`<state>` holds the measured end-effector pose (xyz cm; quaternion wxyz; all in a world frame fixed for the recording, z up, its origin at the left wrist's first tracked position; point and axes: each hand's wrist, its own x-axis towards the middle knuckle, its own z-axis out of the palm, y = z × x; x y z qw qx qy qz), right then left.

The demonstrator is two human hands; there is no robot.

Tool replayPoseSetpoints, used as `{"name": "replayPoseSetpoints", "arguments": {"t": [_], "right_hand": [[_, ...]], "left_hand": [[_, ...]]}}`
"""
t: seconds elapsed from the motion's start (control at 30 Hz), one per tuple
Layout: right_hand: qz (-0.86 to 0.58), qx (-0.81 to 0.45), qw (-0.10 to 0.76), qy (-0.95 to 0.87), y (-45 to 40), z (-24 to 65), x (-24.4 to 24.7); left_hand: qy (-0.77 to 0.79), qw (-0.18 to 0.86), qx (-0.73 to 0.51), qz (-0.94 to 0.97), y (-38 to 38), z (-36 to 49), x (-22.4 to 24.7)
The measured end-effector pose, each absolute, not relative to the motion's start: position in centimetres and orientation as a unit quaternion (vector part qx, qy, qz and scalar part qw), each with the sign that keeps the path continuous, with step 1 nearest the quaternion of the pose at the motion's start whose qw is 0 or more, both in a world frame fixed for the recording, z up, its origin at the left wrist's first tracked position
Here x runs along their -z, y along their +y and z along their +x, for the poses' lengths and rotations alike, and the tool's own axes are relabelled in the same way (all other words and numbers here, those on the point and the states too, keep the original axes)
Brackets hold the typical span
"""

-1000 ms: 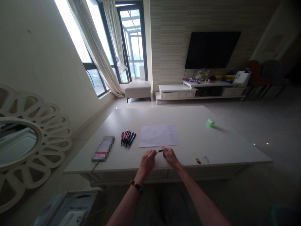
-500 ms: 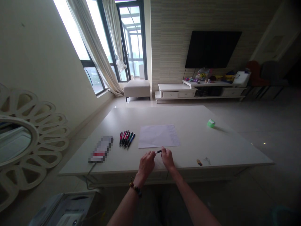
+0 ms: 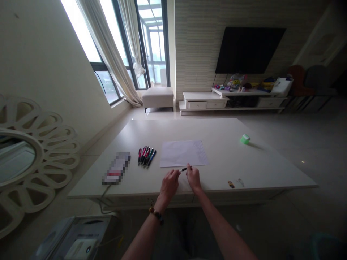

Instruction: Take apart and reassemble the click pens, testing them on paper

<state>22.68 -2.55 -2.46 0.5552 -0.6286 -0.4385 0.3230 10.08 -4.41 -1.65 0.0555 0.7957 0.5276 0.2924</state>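
Observation:
Over the near edge of the white table (image 3: pixel 217 130), my left hand (image 3: pixel 170 183) and my right hand (image 3: pixel 193 177) are both closed on a black and white pen (image 3: pixel 183 169), one at each end. A sheet of white paper (image 3: pixel 184 153) lies flat just beyond my hands. To its left, several pens (image 3: pixel 146 156) with red, green, blue and black parts lie side by side. Further left is a pixelated flat object (image 3: pixel 116 168) with a cable.
A green and white item (image 3: pixel 245 139) stands at the table's right. Two small items, one brownish (image 3: pixel 231 184), lie near the front edge. An open case (image 3: pixel 78 234) is on the floor at lower left, below a round mirror frame (image 3: pixel 40 159).
The view has shifted slightly. Both hands still hold the pen, whose right end now points up a little more.

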Motion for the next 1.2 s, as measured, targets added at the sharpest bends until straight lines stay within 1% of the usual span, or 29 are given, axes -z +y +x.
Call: {"name": "replayPoseSetpoints", "arguments": {"t": [0.07,0.2,0.4,0.6,0.8,1.0,1.2], "right_hand": [[-0.63,-0.317,0.546,-0.452,-2.7,22.6,2.4],[-0.608,-0.347,0.53,-0.478,-3.1,23.1,2.5],[-0.594,-0.352,0.54,-0.481,-3.4,23.3,2.5],[-0.632,-0.308,0.562,-0.436,-3.1,22.4,2.1],[-0.639,-0.313,0.552,-0.435,-2.8,21.9,2.2],[-0.616,-0.329,0.551,-0.457,-2.9,22.0,2.4],[-0.599,-0.345,0.552,-0.466,-2.9,22.2,2.5]], "left_hand": [[0.536,0.05,-0.27,0.798,-4.5,10.0,1.7],[0.539,0.065,-0.242,0.804,-4.7,9.8,1.7],[0.544,0.077,-0.247,0.798,-4.6,9.8,1.7],[0.515,0.021,-0.314,0.797,-4.3,9.9,1.8],[0.53,-0.016,-0.268,0.805,-4.7,9.9,2.3],[0.55,0.048,-0.261,0.792,-4.9,9.9,2.1],[0.563,0.134,-0.244,0.779,-4.0,9.6,0.8]]}}
